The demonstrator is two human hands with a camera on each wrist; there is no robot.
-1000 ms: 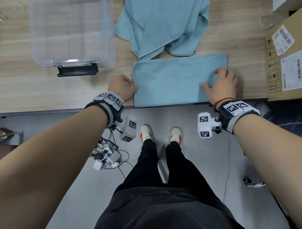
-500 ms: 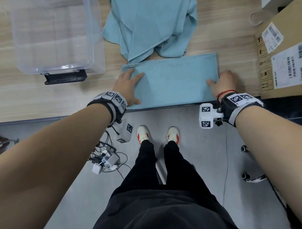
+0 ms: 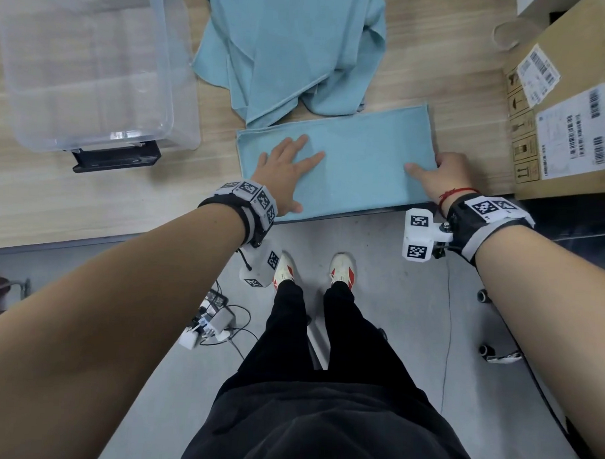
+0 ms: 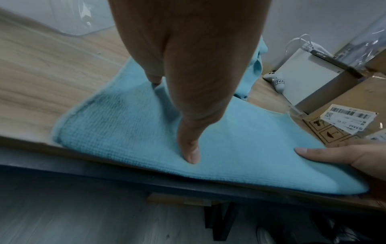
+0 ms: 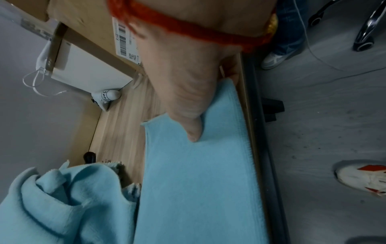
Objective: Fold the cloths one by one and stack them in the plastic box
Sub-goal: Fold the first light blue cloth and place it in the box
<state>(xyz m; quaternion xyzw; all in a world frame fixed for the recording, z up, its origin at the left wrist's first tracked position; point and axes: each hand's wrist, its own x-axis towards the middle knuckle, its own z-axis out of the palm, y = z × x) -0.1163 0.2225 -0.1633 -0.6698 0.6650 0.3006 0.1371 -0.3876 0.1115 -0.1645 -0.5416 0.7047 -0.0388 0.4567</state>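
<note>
A light blue cloth (image 3: pixel 365 163), folded into a long rectangle, lies along the table's front edge. My left hand (image 3: pixel 289 162) rests flat on its left half with the fingers spread; its thumb (image 4: pixel 191 155) presses the fabric. My right hand (image 3: pixel 442 170) holds the cloth's right end (image 5: pixel 198 181), thumb on top and fingers curled round the short edge. A heap of unfolded blue cloths (image 3: pixel 290 47) lies just behind, touching the folded one. The clear plastic box (image 3: pixel 169 87) stands at the back left and looks empty.
A large cardboard box (image 3: pixel 572 111) with shipping labels fills the table's right side, close to my right hand. A white box (image 4: pixel 313 79) and a small white bottle (image 4: pixel 278 83) stand behind the cloths. A black latch (image 3: pixel 116 159) sticks out of the plastic box's front.
My left hand slid from the cloth's left edge onto its top, fingers spread. My right hand moved off the top to the right short edge and took hold there.
</note>
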